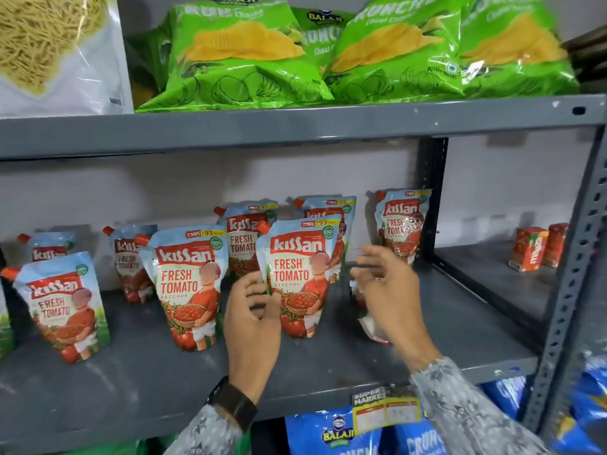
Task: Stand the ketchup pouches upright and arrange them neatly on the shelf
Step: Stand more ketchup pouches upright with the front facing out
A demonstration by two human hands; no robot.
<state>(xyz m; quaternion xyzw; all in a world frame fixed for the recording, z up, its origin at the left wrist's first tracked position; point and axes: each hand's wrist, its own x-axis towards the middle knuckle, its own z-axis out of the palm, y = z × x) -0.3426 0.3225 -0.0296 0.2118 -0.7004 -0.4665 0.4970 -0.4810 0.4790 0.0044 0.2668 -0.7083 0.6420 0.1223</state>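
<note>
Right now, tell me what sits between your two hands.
In the head view, an upright ketchup pouch stands between the left hand and right hand.

The left hand (251,318) reached up from the lower middle, back of the hand toward the camera, fingers (259,295) loosely curled and spread, not closed on anything. A dark watch (234,401) sat on that wrist, above a grey patterned sleeve (203,435). The right hand (391,290) reached in from the lower right, slightly blurred, its fingers (372,254) open and stretched toward the left, the thumb lower. Its forearm ran down to the right in the same patterned sleeve. The two hands were near each other but apart.
</note>
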